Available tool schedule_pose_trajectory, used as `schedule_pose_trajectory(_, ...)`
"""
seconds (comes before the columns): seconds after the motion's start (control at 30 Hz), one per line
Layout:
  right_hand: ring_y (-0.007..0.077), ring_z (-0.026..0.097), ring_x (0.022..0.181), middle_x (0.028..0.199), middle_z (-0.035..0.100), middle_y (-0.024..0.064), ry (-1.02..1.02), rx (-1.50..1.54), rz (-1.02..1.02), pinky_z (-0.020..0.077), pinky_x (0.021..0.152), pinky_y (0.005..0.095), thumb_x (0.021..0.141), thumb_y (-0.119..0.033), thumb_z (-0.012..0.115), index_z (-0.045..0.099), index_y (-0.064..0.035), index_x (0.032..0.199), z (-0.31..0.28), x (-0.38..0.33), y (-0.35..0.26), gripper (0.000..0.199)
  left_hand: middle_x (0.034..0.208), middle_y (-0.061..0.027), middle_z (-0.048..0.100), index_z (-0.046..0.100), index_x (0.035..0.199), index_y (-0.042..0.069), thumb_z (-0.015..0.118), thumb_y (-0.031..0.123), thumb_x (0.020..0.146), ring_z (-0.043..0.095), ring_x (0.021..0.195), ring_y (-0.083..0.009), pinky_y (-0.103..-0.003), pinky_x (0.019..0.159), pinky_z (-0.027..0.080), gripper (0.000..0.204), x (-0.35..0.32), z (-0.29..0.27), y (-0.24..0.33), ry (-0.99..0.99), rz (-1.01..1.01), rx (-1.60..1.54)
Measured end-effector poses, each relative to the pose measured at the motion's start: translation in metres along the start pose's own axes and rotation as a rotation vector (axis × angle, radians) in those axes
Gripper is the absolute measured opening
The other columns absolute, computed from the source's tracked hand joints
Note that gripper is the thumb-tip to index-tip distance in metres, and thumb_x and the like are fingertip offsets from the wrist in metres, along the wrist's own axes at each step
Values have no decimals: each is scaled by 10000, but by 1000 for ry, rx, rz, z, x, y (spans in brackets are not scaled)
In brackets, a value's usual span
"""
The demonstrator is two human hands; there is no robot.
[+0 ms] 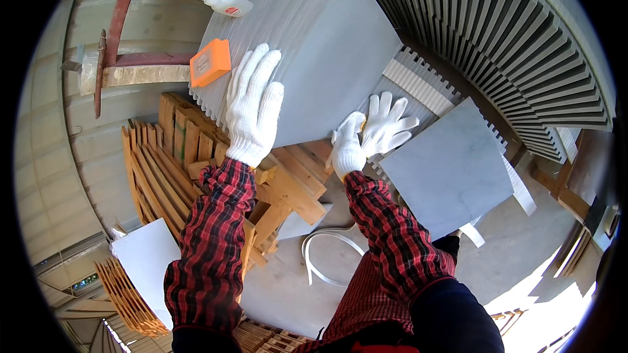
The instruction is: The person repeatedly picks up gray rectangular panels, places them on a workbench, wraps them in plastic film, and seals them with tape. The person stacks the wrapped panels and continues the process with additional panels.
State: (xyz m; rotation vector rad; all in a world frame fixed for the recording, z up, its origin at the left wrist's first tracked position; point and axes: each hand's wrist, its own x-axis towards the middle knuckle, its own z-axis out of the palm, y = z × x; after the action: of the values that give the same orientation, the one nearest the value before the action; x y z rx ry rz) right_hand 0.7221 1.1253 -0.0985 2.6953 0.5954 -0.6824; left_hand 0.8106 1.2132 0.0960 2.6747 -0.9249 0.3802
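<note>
My left hand (252, 111), in a white knit glove, lies with straight fingers against the near side of a large upright stack of grey slabs (350, 46). Nothing is held in it. My right hand (347, 149), gloved the same way, is closed at the lower right of that stack. Its curled fingers meet the cuff of a loose white glove (384, 125), whose fingers spread to the right over slab edges. An orange block (210, 63) rests on the stack beside my left fingertips. Farther up lies a white squeeze bottle (229, 6) with a thin nozzle.
Another grey slab (451, 167) leans at the right, with ridged slab edges behind it. A long curved row of slabs (523, 46) fills the far right. Wooden pallets (190, 157) stand at the left. A white strap (307, 252) loops on the floor.
</note>
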Motion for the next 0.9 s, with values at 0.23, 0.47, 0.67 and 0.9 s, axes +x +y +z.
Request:
schedule_pose_trajectory(0.23, 404, 500, 1277, 1344, 573, 207, 171, 42, 103, 331, 1043, 616, 1036, -353, 474, 317, -94, 1543, -8, -26, 13, 590, 1429, -125, 545, 592, 1360, 97, 486, 244, 1037, 466, 1351, -337, -446, 1142, 345, 371, -3, 2, -5, 24, -38, -135)
schedule_pose_trajectory(0.47, 314, 675, 1066, 1282, 616, 228, 267, 1685, 555, 558, 822, 473, 977, -318, 577, 332, -139, 1510, 30, -89, 55, 613, 1415, -112, 561, 609, 1345, 106, 473, 262, 1044, 474, 1343, -330, -443, 1144, 341, 366, -11, -3, -7, 38, -56, -118)
schedule_pose_trajectory(0.67, 406, 633, 1019, 1149, 615, 184, 639, 958, 555, 542, 798, 474, 802, -333, 712, 436, -23, 1404, 12, -126, 114, 732, 1438, -106, 541, 595, 1366, 124, 463, 304, 1046, 451, 1361, -326, -451, 1162, 318, 391, -2, 0, -5, 33, -42, -142)
schedule_pose_trajectory(0.9, 370, 476, 1297, 1395, 495, 180, 1256, 550, 153, 378, 1091, 491, 779, -51, 623, 488, -12, 1396, -99, -56, 180, 633, 1430, -101, 547, 596, 1362, 129, 501, 302, 1027, 453, 1353, -332, -463, 1153, 320, 389, 4, 5, -6, 42, -34, -99)
